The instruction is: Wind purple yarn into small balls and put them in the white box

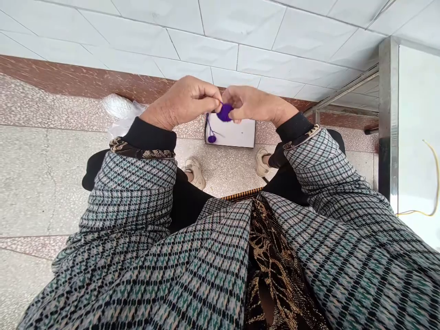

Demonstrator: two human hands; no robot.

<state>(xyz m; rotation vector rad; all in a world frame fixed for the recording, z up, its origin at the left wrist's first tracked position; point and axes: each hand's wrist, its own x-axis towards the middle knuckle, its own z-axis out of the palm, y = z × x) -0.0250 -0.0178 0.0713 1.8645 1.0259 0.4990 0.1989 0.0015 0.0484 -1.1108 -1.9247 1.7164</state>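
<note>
A small purple yarn piece (225, 112) sits between both hands, held out in front of me above the floor. My left hand (184, 103) is closed, its fingertips pinching at the piece's left side. My right hand (252, 104) is also closed and grips the piece from the right. A thin purple strand runs down from the hands to a small purple yarn ball (212, 138) lying in a white box (237, 133) on the floor between my feet. What else the fingers hold is hidden.
I sit in a checked coat (144, 238) over dark trousers, pale shoes (195, 172) on a speckled floor. A clear plastic bag (120, 110) lies at the left by the tiled wall. A metal-framed cabinet (388, 123) with a yellow cord (435, 183) stands at the right.
</note>
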